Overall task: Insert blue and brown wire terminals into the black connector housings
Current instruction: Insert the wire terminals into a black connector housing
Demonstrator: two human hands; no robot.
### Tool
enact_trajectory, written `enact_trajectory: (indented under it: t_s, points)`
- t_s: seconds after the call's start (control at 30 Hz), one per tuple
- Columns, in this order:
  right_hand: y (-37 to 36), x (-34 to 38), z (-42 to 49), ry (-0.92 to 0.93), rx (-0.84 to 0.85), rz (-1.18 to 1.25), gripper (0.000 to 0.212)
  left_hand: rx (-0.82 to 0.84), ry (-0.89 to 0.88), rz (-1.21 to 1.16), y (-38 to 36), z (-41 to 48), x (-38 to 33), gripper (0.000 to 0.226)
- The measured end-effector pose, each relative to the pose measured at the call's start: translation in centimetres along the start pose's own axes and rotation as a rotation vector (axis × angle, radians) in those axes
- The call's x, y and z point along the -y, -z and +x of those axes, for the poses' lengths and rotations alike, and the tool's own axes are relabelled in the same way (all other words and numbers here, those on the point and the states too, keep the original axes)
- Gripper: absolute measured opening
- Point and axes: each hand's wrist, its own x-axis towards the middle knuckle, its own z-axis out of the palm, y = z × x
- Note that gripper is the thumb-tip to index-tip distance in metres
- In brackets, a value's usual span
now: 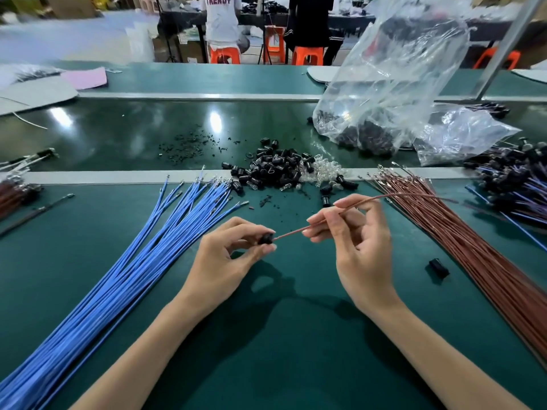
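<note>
My left hand (pixel 225 255) pinches a small black connector housing (pixel 266 238) between thumb and fingertips above the green table. My right hand (pixel 355 241) pinches a brown wire (pixel 288 233) whose left end meets the housing; the wire runs on to the upper right past my fingers. A fan of blue wires (pixel 142 250) with metal terminals lies to the left. A bundle of brown wires (pixel 473 244) lies to the right. A heap of black housings (pixel 275 168) sits beyond my hands.
A clear plastic bag (pixel 384 90) holding black parts stands at the back right. Finished black-ended wire assemblies (pixel 515 179) pile at the far right. One loose black housing (pixel 438 268) lies right of my right hand. Clear small parts (pixel 322 168) sit beside the heap. People stand far behind.
</note>
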Motion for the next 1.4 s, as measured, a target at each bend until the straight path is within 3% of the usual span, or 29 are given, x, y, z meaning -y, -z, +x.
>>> enact_trajectory:
  t_s: [0.13, 0.43, 0.63, 0.8, 1.03, 1.13, 1.23, 1.4]
  points:
    - [0.3, 0.2, 0.3, 0.038, -0.019, -0.015, 0.016, 0.0, 0.032, -0.024, -0.1, -0.1, -0.3, 0.024]
    - [0.0, 0.4, 0.2, -0.029, -0.054, 0.05, 0.008, -0.065, 0.277, -0.585, -0.5, -0.2, -0.6, 0.023]
    - [-0.1, 0.5, 0.2, -0.065, -0.081, 0.088, 0.007, 0.006, 0.278, -0.591, -0.8, -0.4, -0.4, 0.015]
    - [-0.2, 0.5, 0.3, -0.053, -0.093, 0.093, 0.009, 0.003, 0.272, -0.61, -0.9, -0.6, -0.4, 0.025]
    - [-0.2, -0.1, -0.1, -0.069, 0.025, 0.01, 0.021, 0.031, 0.213, -0.437, -1.3, -0.9, -0.8, 0.027]
    - [-0.2, 0.0, -0.1, -0.076, 0.045, -0.002, 0.025, -0.007, 0.143, -0.199, -1.5, -0.9, -0.8, 0.019]
    - [0.1, 0.0, 0.0, -0.055, 0.026, -0.017, 0.022, -0.022, -0.038, 0.102, -1.7, -1.1, -0.7, 0.017]
    - [0.1, -0.2, -0.1, -0.067, 0.081, -0.077, 0.018, -0.039, -0.126, 0.23, -1.7, -1.2, -0.5, 0.017]
